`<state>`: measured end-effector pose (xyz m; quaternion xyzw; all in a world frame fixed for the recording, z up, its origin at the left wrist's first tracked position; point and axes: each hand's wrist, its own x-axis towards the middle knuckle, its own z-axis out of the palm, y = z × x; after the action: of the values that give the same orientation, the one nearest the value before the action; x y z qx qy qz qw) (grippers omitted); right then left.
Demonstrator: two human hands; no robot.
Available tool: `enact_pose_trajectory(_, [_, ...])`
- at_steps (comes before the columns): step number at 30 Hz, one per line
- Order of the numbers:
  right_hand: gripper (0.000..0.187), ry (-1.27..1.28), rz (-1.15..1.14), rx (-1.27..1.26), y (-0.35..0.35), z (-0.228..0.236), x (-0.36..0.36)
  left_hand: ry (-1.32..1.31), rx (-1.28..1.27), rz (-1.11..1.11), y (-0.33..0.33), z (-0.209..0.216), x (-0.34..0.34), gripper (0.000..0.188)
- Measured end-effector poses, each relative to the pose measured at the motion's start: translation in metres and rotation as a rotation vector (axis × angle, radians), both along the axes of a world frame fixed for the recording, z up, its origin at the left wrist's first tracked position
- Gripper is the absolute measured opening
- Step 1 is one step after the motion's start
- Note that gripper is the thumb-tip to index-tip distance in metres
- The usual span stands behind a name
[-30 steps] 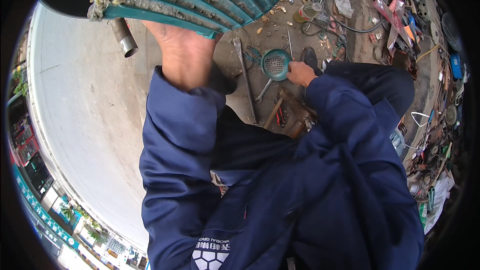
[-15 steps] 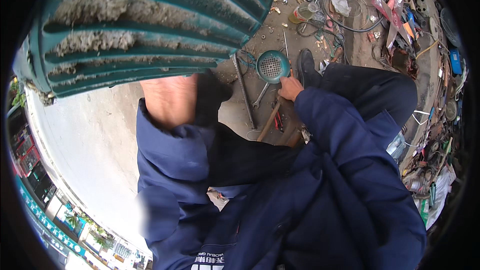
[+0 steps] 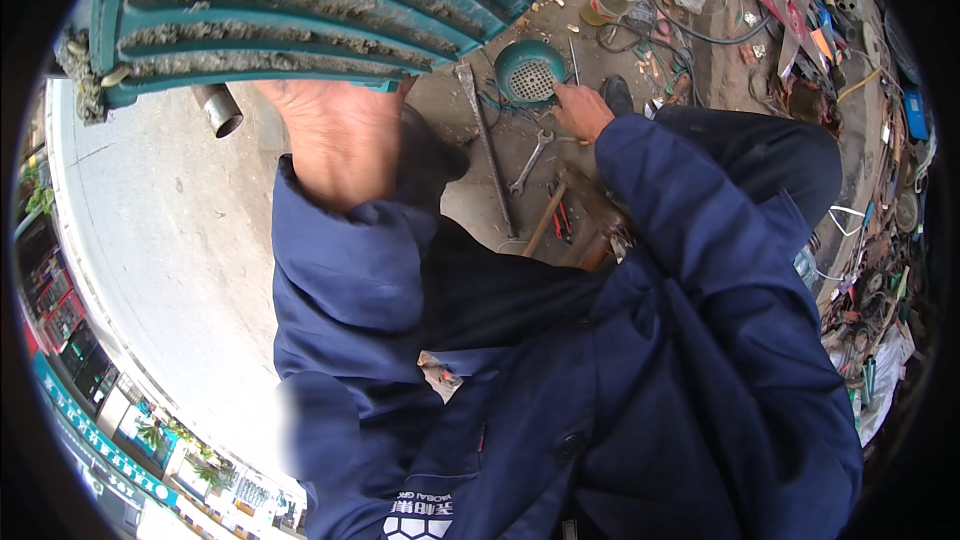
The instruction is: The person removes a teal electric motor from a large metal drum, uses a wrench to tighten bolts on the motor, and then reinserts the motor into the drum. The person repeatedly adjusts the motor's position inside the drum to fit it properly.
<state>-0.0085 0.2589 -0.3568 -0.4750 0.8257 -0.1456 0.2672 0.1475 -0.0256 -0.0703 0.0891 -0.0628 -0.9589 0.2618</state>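
Observation:
A large green finned motor housing (image 3: pixel 420 15), caked with grey grime, fills the top left. My left hand (image 3: pixel 335 130) is up against its lower edge, supporting it, though the fingers are hidden behind the fins. With its fingers closed, my right hand (image 3: pixel 582 112) grips the rim of a round green fan cover (image 3: pixel 528 57), a shallow bowl with a grid of holes. An open-end wrench (image 3: pixel 532 162) lies just below the cover on the ground. Left of it is a long steel bar (image 3: pixel 485 145).
A metal pipe (image 3: pixel 220 112) sticks out beneath the housing. Between my legs lie a wooden handle (image 3: pixel 545 220) and red-handled pliers (image 3: pixel 563 220). A bottle of yellowish liquid (image 3: pixel 608 5) and a cable loop (image 3: pixel 655 0) are farther off. Scrap (image 3: pixel 880 290) piles up at right.
The green housing and my left hand have moved up in view. The fan cover has risen slightly left and tilted, showing more of its hollow inside, with my right hand still on its rim.

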Motion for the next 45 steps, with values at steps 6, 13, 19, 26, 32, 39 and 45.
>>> enact_pose_trajectory(6, [0.028,-0.084,-0.067,0.212,0.011,0.002,0.010,0.007,-0.004,-0.003,-0.003,-0.002,0.002,0.075])
enact_pose_trajectory(13, [0.033,-0.341,-0.226,0.114,-0.016,0.092,0.046,0.031,-0.031,0.009,-0.004,-0.002,0.000,0.073])
enact_pose_trajectory(19, [0.037,-0.357,-0.263,-0.295,-0.026,0.266,0.052,0.071,-0.065,-0.025,-0.006,0.003,-0.009,0.071])
enact_pose_trajectory(26, [0.036,-0.148,-0.392,-0.879,0.070,0.415,-0.019,0.158,-0.116,-0.150,-0.011,0.009,-0.024,0.070])
enact_pose_trajectory(32, [0.037,0.070,-0.963,-0.837,0.186,0.431,-0.094,-0.038,-0.140,-0.129,-0.007,0.024,-0.041,0.067])
enact_pose_trajectory(39, [0.036,0.055,-1.255,-0.740,0.252,0.348,-0.114,0.151,0.166,-0.375,0.007,0.030,-0.046,0.065])
enact_pose_trajectory(45, [0.042,0.019,-1.346,-0.344,0.272,0.266,-0.123,-0.038,0.012,-0.175,0.003,0.027,-0.055,0.061])
